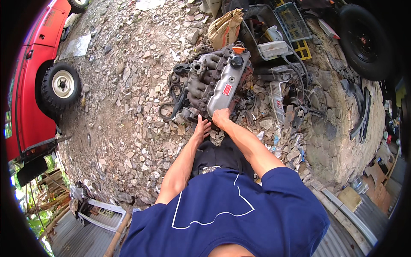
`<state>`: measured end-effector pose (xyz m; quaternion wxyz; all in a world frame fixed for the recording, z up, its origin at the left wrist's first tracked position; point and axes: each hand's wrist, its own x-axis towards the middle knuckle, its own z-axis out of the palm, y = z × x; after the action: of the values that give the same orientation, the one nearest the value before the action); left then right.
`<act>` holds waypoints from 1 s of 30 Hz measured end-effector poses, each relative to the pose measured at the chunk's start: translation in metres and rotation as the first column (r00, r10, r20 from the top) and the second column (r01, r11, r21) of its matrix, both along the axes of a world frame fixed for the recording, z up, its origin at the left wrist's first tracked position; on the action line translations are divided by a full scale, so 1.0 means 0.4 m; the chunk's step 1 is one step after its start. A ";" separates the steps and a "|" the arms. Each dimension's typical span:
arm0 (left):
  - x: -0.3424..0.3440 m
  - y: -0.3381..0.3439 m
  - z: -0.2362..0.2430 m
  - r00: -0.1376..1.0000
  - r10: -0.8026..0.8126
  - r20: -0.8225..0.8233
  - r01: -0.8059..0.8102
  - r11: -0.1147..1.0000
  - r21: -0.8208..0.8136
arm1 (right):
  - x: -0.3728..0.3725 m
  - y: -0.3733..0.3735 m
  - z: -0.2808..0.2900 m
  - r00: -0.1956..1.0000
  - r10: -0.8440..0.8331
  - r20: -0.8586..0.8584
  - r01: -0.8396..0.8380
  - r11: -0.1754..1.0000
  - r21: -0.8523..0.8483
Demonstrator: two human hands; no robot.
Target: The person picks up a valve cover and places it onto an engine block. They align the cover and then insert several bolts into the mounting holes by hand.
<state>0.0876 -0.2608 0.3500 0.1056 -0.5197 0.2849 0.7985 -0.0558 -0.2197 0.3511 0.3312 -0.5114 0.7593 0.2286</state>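
A car engine point(201, 83) stands on the stony ground in front of me, with a long silver valve cover point(222, 91) along its top. That cover carries a red label, a black round cap point(236, 62) and an orange cap point(238, 50) toward its far end. My right hand point(221, 116) is curled closed at the cover's near end; whatever lies within its fingers is hidden. Just left of it, my left hand point(202, 127) is held with the fingers stretched and somewhat apart, beside the engine's near end, holding nothing visible. Black hoses point(174, 100) lie against the engine's left side.
Rubble point(128, 98) covers the ground. A red vehicle point(38, 77) stands at left. Beyond the engine are a brown paper sack point(225, 29) and a crate of parts point(274, 49). Scrap parts point(295, 90) and a black tyre point(364, 43) are at right.
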 end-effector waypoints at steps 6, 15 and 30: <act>0.040 -0.044 -0.020 0.992 -0.128 -0.010 0.128 0.992 0.000 | 0.004 0.031 -0.028 0.886 -0.419 0.198 0.450 0.880 -0.150; 0.044 -0.049 -0.020 0.952 -0.304 -0.035 0.303 0.953 -0.014 | 0.060 0.029 -0.027 0.714 -0.683 0.155 0.699 0.681 -0.219; 0.041 -0.026 -0.023 0.957 -0.290 -0.013 0.290 0.957 -0.020 | 0.059 0.048 -0.013 0.656 -0.691 0.303 0.754 0.582 -0.304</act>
<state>0.1041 -0.2712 0.3409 0.2146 -0.4671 0.3661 0.7757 -0.0321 -0.2006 0.3458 0.3388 -0.2294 0.9034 -0.1281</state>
